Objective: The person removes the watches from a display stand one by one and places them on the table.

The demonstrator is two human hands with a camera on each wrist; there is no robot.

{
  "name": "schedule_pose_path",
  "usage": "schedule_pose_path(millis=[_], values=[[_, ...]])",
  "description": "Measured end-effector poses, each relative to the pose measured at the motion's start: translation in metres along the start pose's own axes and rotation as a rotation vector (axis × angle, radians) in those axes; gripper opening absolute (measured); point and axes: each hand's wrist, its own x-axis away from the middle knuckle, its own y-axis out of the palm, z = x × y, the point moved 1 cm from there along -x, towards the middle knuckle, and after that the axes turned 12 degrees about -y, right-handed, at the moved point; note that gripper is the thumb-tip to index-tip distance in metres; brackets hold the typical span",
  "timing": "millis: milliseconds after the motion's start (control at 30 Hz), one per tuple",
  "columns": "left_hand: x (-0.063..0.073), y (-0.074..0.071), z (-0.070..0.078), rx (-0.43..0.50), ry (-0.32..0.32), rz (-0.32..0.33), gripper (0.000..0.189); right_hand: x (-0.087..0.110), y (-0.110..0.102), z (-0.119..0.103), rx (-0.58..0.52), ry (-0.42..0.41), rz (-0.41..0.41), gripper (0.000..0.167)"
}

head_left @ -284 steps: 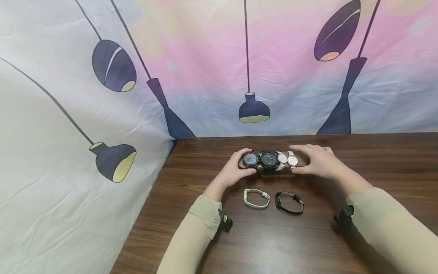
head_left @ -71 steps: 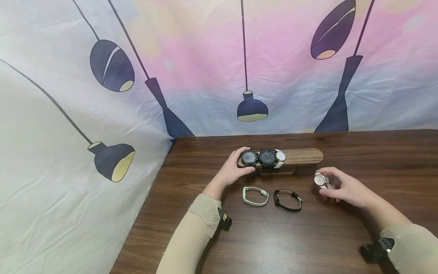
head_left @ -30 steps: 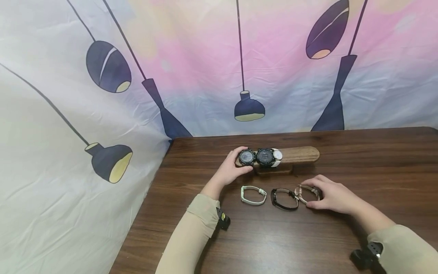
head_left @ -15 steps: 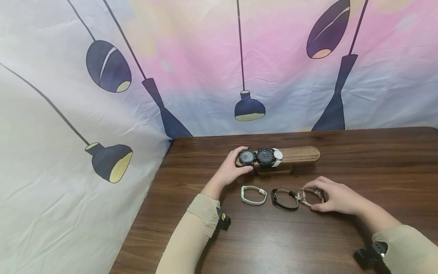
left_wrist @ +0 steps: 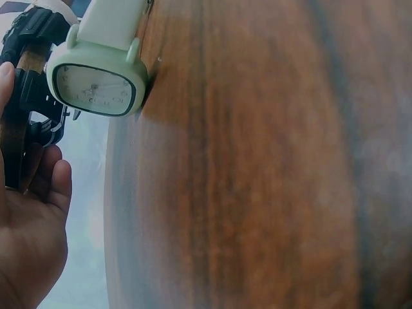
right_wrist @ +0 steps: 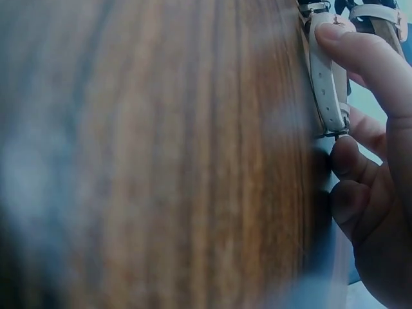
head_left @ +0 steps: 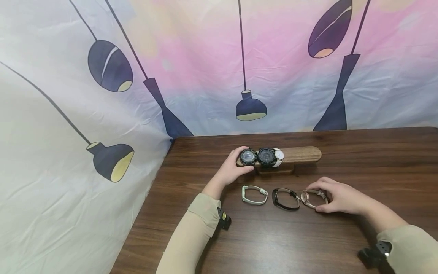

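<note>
My left hand (head_left: 230, 170) grips the left end of a wooden watch stand (head_left: 302, 154), thumb in front and fingers behind. On the stand's bar sit two chunky black watches, the left one (head_left: 248, 156) beside my fingers and another (head_left: 266, 156), then a white-strapped watch (head_left: 279, 155). My right hand (head_left: 342, 196) holds a rose-gold watch (head_left: 305, 197) by its pale strap, low at the table. In the right wrist view, the thumb lies along that strap (right_wrist: 327, 84). The watch's dial side faces left, close beside a black watch (head_left: 286, 199) lying on its side.
A mint-green watch (head_left: 254, 195) lies on its side in front of the stand; its oblong dial shows near in the left wrist view. The dark wooden table (head_left: 273, 243) meets a printed cloth backdrop (head_left: 205, 95) behind and at the left.
The rose-gold watch has come off the stand's right end in my right hand, down beside the black watch. Lately it shifted slightly right. My left hand has stayed on the stand.
</note>
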Motion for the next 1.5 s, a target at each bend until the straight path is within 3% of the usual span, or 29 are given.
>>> schedule_pose_path(millis=[167,400,733,933,1133,1500], values=[[0.000,0.001,0.000,0.004,0.000,0.001,0.067,0.001,-0.004,0.002,-0.034,0.013,0.007,0.057],[-0.001,0.002,0.001,-0.001,0.010,0.008,0.066,0.005,-0.009,0.011,-0.143,0.058,0.103,0.059],[-0.002,0.002,0.001,0.000,0.011,0.011,0.067,0.005,-0.024,0.029,-0.086,0.170,0.185,0.061],[-0.002,0.000,0.000,0.001,0.005,0.015,0.067,-0.005,-0.031,0.035,-0.018,0.216,0.204,0.067],[-0.002,0.001,0.000,-0.001,0.006,0.006,0.067,-0.018,-0.036,0.036,-0.060,0.254,0.200,0.077],[-0.003,-0.001,0.000,-0.002,0.006,0.001,0.068,-0.039,-0.043,0.034,-0.078,0.207,0.223,0.076]])
